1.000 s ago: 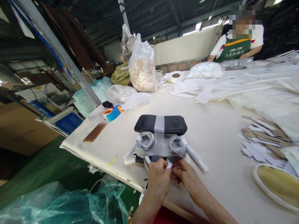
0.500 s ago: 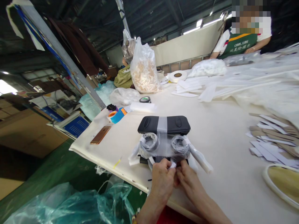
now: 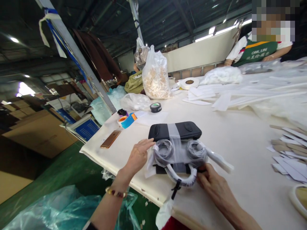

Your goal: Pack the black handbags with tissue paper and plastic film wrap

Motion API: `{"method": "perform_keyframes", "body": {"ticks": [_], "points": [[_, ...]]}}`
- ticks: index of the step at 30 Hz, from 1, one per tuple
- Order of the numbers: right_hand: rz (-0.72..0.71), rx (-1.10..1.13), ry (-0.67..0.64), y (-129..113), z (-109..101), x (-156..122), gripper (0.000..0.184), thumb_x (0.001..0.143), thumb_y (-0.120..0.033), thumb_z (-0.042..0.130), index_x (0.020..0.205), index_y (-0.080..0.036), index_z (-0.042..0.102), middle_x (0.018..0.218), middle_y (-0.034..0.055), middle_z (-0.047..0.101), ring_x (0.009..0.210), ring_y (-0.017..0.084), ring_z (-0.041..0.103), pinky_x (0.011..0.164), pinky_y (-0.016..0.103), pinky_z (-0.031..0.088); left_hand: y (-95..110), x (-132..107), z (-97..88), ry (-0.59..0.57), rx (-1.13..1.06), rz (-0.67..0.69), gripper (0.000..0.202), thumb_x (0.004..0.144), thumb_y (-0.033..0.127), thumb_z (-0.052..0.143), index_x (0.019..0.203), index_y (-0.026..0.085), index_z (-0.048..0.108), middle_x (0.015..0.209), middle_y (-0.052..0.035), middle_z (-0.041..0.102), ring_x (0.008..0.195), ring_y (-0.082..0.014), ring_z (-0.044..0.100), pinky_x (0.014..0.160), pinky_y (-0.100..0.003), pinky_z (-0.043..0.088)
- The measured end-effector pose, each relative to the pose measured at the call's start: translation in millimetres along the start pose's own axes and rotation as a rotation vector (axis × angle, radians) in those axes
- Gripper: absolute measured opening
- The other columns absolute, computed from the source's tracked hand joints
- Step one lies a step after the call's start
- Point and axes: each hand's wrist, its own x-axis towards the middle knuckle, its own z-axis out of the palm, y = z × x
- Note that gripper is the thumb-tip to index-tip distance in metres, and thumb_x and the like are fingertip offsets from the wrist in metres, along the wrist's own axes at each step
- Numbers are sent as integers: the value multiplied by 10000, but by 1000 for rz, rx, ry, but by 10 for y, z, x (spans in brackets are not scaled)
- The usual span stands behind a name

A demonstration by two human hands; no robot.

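The left hand (image 3: 138,156) has its grip apart. The fingers stretch out almost flat, palm down, and the fingertips (image 3: 150,144) rest on the left edge of the plastic-wrapped bundle (image 3: 178,153). A beaded bracelet (image 3: 116,192) sits on the bent-back wrist. The right hand (image 3: 213,185) comes in from the lower right, its fingertips against the near right corner of the bundle, where a curved grey strap sleeved in clear film (image 3: 181,180) loops round. Whether this grip is closed on the strap I cannot tell.

The bundle lies close to the near edge of the cream tabletop (image 3: 240,137). Its far side is a black padded oblong case (image 3: 189,130) crossed by a band of clear tape. Two grey coils under clear film lie just in front of the case, and a white-wrapped tube (image 3: 219,161) sticks out to the right.

Across the tabletop a person's green apron (image 3: 257,52) carries white letters that read "OMLUN"; the line beneath is too small to read. A black tape roll with a green label (image 3: 155,107) lies beyond the case, its print illegible. To the left are a gold phone (image 3: 110,143) and a blue and orange tape dispenser (image 3: 128,120). Farther back stands a clear plastic bag of beige pieces (image 3: 155,75). Grey and white card strips (image 3: 287,147) lie at the right.
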Motion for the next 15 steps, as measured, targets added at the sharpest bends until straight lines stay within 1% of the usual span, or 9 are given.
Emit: {"method": "perform_keyframes", "body": {"ticks": [1,3,5,6,8,10,11,13,15], "points": [[-12,-6,29,31,-51,101,190,734,-403,391,818,-252,470,622,-6,621,590,212,593,590,314,429,-84,30,43,-34,2,20,533,700,-72,298,1028,186,629,1154,-48,627,1088,-157,552,980,-371,437],[-28,-28,99,110,-175,352,206,717,-409,429,830,-251,496,664,-1,641,636,218,604,613,318,431,-107,62,162,-76,5,56,517,674,-68,337,1060,143,609,1155,-79,622,1092,-168,547,965,-347,451],[-33,-61,179,182,-323,603,178,685,-366,464,803,-244,517,688,14,658,679,231,616,632,329,434,6,65,262,-93,13,75,476,678,-41,399,1100,94,573,1179,-125,593,1107,-197,529,958,-352,453],[-35,-80,230,201,-398,700,169,681,-340,455,792,-234,524,697,34,662,689,241,617,638,343,435,86,63,287,-101,15,83,454,678,-26,433,1098,86,567,1169,-133,591,1093,-206,530,947,-351,459],[-65,-125,360,181,-525,788,218,708,-324,406,830,-199,537,773,101,665,734,271,608,667,392,433,249,62,279,-121,14,101,394,680,-4,483,1045,105,582,1096,-114,613,1014,-211,552,893,-345,482],[-172,-170,449,89,-578,720,296,758,-357,369,901,-168,547,892,149,650,828,288,588,736,428,416,397,75,220,-133,22,108,314,698,0,477,957,126,601,994,-98,631,926,-218,558,818,-361,493],[-253,-186,448,30,-567,640,315,780,-383,373,924,-171,556,943,141,643,877,279,576,782,420,403,466,89,189,-130,31,108,274,718,5,461,919,128,602,959,-99,629,909,-228,549,795,-379,485],[-451,-224,339,-75,-474,452,244,799,-390,441,894,-218,586,926,63,659,906,230,574,831,361,382,601,136,154,-111,34,131,203,781,42,429,868,131,589,936,-100,615,924,-241,521,791,-403,451],[-675,-315,246,-125,-325,306,157,841,-277,464,933,-221,578,926,33,659,896,197,577,845,338,357,722,206,179,-119,9,221,139,835,115,432,852,141,567,951,-78,604,960,-227,495,820,-388,420]]}}
